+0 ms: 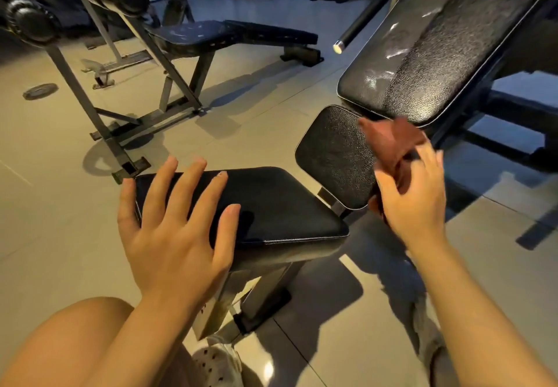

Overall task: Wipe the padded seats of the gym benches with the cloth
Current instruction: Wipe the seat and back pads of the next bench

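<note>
A black padded seat stands low in front of me on a metal frame. Behind it rises a small textured black pad, and above that slopes a long black backrest with shiny streaks. My left hand hovers over the seat's near left corner with fingers spread and straight. My right hand grips a crumpled reddish-brown cloth beside the small pad's right edge, just under the backrest's lower end; the cloth is blurred.
A second bench with a black pad stands on the tiled floor at the back left, with weight plates on a rack. A bar end juts out near the backrest. My knee and shoe show at the bottom.
</note>
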A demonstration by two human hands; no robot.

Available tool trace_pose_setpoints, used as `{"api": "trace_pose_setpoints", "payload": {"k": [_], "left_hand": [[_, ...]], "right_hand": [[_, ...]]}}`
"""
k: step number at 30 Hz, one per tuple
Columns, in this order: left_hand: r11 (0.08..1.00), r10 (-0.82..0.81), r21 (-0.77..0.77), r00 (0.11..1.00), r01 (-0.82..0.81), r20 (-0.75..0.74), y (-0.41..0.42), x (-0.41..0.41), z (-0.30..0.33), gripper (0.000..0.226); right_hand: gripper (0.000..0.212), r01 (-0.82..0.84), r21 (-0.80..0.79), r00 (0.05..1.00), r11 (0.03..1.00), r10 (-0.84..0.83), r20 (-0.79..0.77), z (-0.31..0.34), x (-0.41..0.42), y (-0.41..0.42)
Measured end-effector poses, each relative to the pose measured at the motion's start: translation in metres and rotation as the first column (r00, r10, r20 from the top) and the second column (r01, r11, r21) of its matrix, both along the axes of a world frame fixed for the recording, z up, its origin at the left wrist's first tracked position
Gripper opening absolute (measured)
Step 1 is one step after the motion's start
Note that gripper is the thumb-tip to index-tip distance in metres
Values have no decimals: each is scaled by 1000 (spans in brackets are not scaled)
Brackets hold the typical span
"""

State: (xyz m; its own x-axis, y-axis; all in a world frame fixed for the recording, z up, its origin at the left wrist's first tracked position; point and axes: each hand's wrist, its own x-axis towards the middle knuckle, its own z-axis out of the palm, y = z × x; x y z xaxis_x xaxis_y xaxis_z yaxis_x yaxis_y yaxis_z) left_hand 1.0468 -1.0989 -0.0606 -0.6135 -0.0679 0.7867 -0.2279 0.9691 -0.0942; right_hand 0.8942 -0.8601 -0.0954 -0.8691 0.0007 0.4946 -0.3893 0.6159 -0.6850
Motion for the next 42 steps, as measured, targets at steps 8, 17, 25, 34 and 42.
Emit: {"api": "trace_pose_setpoints", "payload": {"k": [8,17,25,34,42], "left_hand": [[999,21,-25,999,-21,-28,0,-2,-3,41],[997,38,-71,997,-33,69,-3,0,-4,42],[990,13,-139,999,-7,38,-3,-1,-8,43],[990,-34,-132,998,39,45,-7,1,-9,43],[990,-76,-115,996,80,42,-6,2,-8,40]], "right_hand": [[71,-99,879,975,467,220,-8,-61,-65,-25],[75,14,868,990,497,118,-84,-16,-111,-28],[71,-100,963,955,250,295,23,-23,-128,-98],[71,-110,919,967,378,255,11,-40,-85,-39],[65,88,660,980,746,55,-192,-43,-73,5]]}}
